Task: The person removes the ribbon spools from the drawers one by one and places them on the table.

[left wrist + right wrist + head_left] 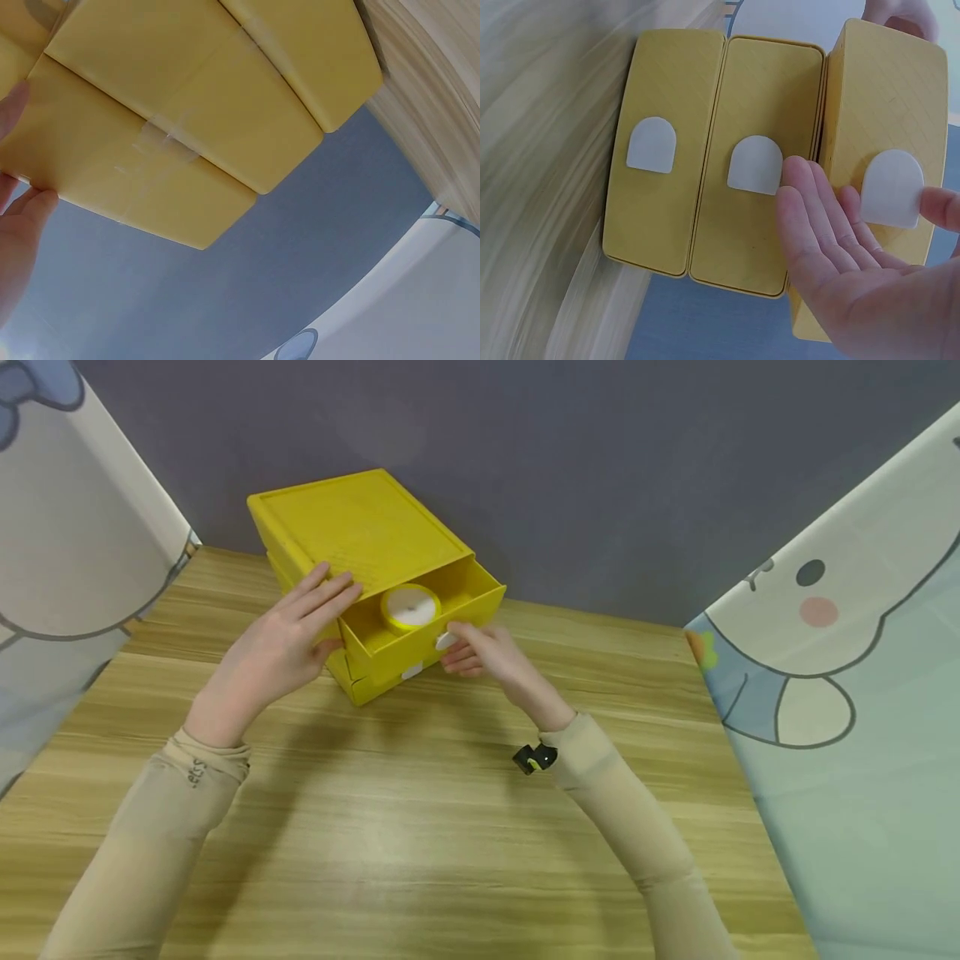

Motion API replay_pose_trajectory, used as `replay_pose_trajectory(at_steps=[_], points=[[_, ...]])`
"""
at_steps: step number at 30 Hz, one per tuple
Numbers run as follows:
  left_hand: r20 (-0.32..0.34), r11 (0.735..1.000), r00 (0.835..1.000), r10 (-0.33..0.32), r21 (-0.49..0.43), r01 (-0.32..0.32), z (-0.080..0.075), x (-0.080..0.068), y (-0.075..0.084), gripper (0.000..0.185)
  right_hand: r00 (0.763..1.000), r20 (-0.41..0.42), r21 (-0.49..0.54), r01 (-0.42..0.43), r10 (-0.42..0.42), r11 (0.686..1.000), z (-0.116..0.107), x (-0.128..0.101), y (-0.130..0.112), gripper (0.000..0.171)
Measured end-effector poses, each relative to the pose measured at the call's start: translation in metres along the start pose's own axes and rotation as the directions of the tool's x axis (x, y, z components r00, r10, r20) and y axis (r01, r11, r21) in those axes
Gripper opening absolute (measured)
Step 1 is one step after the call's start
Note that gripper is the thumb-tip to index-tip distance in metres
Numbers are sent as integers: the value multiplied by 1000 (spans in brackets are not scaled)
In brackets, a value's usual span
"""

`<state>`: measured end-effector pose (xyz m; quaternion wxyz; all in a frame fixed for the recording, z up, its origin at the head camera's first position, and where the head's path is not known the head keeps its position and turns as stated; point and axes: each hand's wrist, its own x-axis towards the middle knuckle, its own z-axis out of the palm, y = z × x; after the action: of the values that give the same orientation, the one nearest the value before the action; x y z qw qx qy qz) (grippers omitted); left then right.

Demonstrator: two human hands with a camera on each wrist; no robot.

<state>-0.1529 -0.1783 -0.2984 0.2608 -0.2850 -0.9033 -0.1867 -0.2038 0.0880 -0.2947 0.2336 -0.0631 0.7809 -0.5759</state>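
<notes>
A yellow box of three drawers (360, 522) stands at the back of the wooden table (420, 827). Its top drawer (423, 643) is pulled partway out, and a round yellow-rimmed roll with a white face (410, 607) lies inside. My left hand (322, 610) rests flat on the box's front left corner with straight fingers (19, 225). My right hand (454, 647) pinches the top drawer's white handle tab (891, 187) between thumb and fingers (832, 225). In the right wrist view the middle drawer (754, 217) and the bottom drawer (656, 202) sit flush in the box.
A grey wall (600, 468) rises right behind the box. Cartoon-printed cloth panels close in the left (67, 527) and right (862, 652) sides of the table. A small black and yellow clip (534, 757) sits at my right wrist.
</notes>
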Motion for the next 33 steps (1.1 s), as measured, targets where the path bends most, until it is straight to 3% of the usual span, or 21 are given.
replay_pose_trajectory(at_steps=[33], points=[[-32, 999, 999, -10, -39, 8, 0, 0, -1, 72, 999, 8, -17, -34, 34, 999, -17, -56, 25, 41]])
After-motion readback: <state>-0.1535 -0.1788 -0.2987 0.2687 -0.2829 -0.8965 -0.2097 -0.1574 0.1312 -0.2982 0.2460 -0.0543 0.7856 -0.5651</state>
